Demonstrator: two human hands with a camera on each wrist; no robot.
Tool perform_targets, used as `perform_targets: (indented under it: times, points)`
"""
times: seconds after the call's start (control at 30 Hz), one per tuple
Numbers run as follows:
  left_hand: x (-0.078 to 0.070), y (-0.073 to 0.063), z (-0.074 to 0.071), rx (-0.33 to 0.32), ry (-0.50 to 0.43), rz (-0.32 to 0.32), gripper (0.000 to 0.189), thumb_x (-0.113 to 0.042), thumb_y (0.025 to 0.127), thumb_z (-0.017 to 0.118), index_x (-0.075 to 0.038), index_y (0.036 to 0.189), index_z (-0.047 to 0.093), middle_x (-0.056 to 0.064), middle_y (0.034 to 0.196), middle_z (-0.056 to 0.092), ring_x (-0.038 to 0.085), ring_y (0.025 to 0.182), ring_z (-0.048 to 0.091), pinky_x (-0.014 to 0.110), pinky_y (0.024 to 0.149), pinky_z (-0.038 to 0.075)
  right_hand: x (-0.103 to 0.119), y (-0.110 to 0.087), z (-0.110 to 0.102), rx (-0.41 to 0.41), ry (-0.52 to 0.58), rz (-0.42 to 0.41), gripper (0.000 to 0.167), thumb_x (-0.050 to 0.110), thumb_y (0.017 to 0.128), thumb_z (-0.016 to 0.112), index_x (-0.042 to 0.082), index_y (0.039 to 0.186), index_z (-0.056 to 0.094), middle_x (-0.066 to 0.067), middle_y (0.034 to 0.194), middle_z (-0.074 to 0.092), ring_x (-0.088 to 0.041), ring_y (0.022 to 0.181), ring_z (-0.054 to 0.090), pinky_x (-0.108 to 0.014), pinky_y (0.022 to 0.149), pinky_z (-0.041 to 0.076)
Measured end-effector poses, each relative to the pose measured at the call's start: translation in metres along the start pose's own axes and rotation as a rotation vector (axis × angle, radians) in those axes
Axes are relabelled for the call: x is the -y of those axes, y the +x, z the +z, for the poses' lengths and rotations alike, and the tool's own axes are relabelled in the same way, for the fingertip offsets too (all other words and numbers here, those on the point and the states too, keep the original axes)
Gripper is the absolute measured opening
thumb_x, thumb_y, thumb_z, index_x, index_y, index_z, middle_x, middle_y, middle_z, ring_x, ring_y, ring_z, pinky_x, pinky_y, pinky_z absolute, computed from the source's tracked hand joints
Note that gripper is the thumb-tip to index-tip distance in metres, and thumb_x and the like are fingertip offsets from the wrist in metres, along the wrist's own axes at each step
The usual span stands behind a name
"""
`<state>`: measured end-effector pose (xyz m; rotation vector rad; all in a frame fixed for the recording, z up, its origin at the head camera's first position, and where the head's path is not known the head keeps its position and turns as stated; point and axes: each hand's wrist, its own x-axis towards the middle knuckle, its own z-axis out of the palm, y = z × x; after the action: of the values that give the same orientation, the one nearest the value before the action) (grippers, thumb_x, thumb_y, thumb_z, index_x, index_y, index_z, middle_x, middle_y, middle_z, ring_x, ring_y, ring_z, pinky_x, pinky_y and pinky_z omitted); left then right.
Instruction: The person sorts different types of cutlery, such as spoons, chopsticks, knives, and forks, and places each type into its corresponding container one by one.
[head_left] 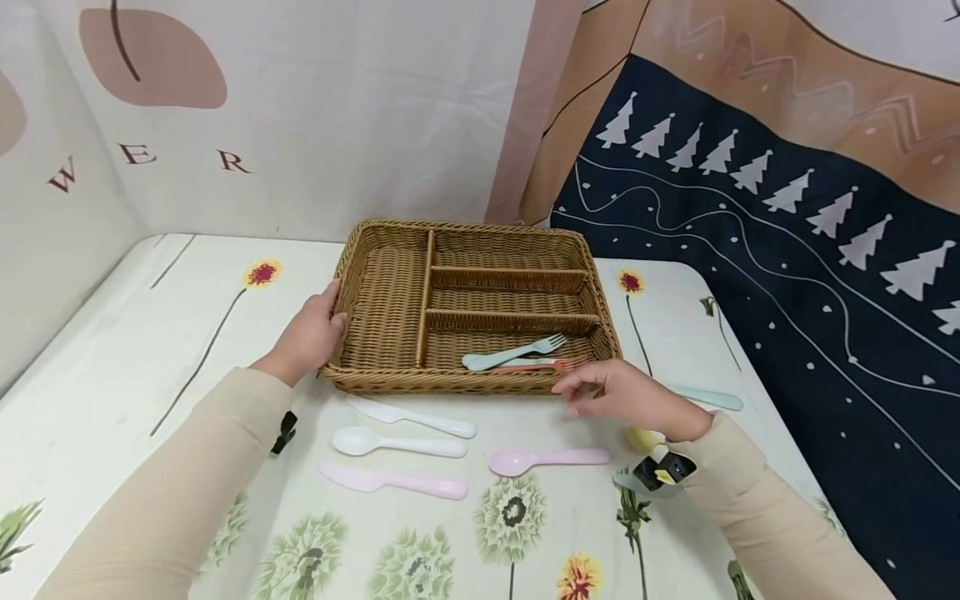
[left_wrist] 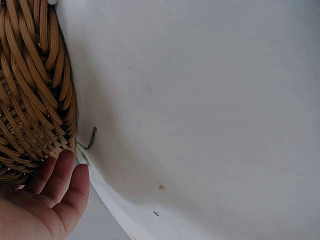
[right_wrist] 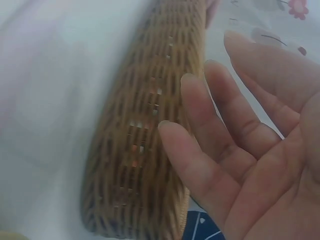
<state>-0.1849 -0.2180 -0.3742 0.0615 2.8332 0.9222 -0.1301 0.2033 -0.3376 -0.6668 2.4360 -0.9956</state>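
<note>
The pink spoon (head_left: pixel 551 459) lay sideways on the tabletop (head_left: pixel 120 358), down and left from the empty right hand (head_left: pixel 630 393), its fingers loosely bent. The left hand (head_left: pixel 306 335), farther off, held the basket (head_left: pixel 420 382).

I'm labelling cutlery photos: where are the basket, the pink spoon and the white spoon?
Basket (head_left: pixel 388 304): head view, floor of the left compartment.
Pink spoon (head_left: pixel 557 457): head view, on the handle.
White spoon (head_left: pixel 403 444): head view, on the handle.
</note>
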Motion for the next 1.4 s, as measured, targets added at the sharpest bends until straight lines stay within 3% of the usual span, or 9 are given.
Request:
perform_targets:
  times: [0.37,0.6,0.9,1.13,1.4]
  points:
    - [0.002,0.000,0.001,0.021,0.005,-0.017,0.061,-0.017,0.106,0.029,0.000,0.153,-0.007,0.039,0.139,0.027,0.051,0.130,0.034,0.062,0.106,0.031,-0.010,-0.009,0.014,0.059,-0.032,-0.034,0.025,0.002,0.085,0.070,0.004,0.110,0.072,-0.008,0.105,0.070,-0.017,0.094,0.064,-0.026,0.078,0.053]
    - [0.001,-0.001,0.001,-0.009,-0.012,-0.015,0.061,-0.015,0.105,0.031,0.000,0.153,-0.004,0.039,0.139,0.028,0.050,0.129,0.035,0.062,0.106,0.031,-0.018,-0.013,0.021,0.078,-0.049,-0.063,0.025,-0.003,0.082,0.069,0.003,0.106,0.072,-0.007,0.103,0.070,-0.016,0.091,0.064,-0.026,0.079,0.054]
    - [0.001,0.001,0.000,0.021,-0.002,-0.015,0.062,-0.018,0.107,0.029,0.000,0.153,-0.007,0.041,0.140,0.025,0.052,0.129,0.034,0.062,0.106,0.030,-0.022,-0.014,0.031,0.125,-0.020,-0.025,0.023,0.002,0.081,0.074,0.006,0.104,0.074,-0.001,0.099,0.068,-0.014,0.090,0.064,-0.024,0.077,0.053]
    - [0.002,0.002,0.000,0.022,0.008,-0.011,0.062,-0.017,0.106,0.029,0.001,0.152,-0.008,0.041,0.140,0.025,0.052,0.130,0.033,0.062,0.106,0.030,-0.022,-0.015,0.035,0.141,-0.068,0.007,0.022,0.002,0.079,0.076,0.012,0.098,0.075,0.005,0.093,0.067,-0.009,0.083,0.061,-0.023,0.072,0.052]
    - [0.002,0.003,0.001,0.017,0.004,-0.014,0.062,-0.015,0.106,0.030,0.000,0.153,-0.007,0.040,0.142,0.025,0.052,0.131,0.031,0.062,0.107,0.029,-0.025,-0.016,0.037,0.131,-0.185,-0.063,0.022,0.002,0.078,0.078,0.014,0.096,0.076,0.008,0.089,0.065,-0.002,0.077,0.056,-0.022,0.067,0.049]
